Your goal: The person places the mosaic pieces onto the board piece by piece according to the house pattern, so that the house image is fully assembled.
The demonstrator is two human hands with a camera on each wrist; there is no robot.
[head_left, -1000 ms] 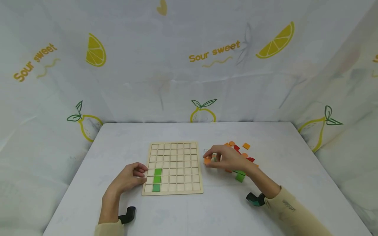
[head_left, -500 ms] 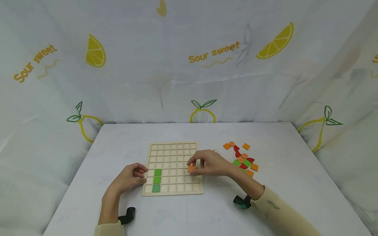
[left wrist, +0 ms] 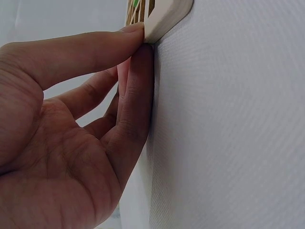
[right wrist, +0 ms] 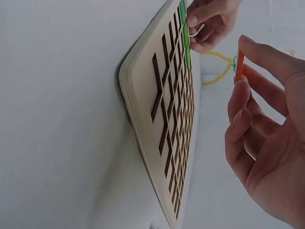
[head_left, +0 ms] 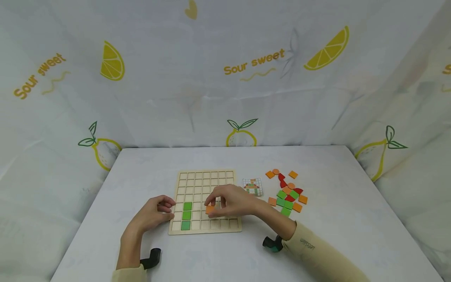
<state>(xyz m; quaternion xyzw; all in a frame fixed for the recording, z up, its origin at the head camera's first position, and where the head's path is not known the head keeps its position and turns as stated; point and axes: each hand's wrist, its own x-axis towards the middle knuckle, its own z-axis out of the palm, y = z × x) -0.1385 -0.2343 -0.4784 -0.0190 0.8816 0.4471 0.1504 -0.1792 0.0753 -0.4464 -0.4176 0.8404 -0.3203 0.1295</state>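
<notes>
A wooden grid board (head_left: 204, 232) lies on the table, with several green square tiles (head_left: 186, 215) in a column near its left side. At the board's left edge, my left hand (head_left: 153, 213) grips the rim between thumb and fingers; the left wrist view shows the thumb (left wrist: 95, 50) against the board's corner (left wrist: 167, 19). My right hand (head_left: 232, 200) pinches an orange square tile (head_left: 210, 209) between thumb and fingertips over the middle of the board. In the right wrist view this orange tile (right wrist: 239, 66) appears edge-on, held apart from the board.
Right of the board lies a pattern card (head_left: 253, 187) with a coloured grid picture. Farther right, loose orange, green and red tiles (head_left: 289, 196) are scattered, some round or curved. A white printed cloth (head_left: 176, 98) hangs behind the table.
My right hand has carried the orange tile leftward from beside the pattern card to over the board's middle, uncovering the card and loose tiles. My left hand has stayed at the board's edge.
</notes>
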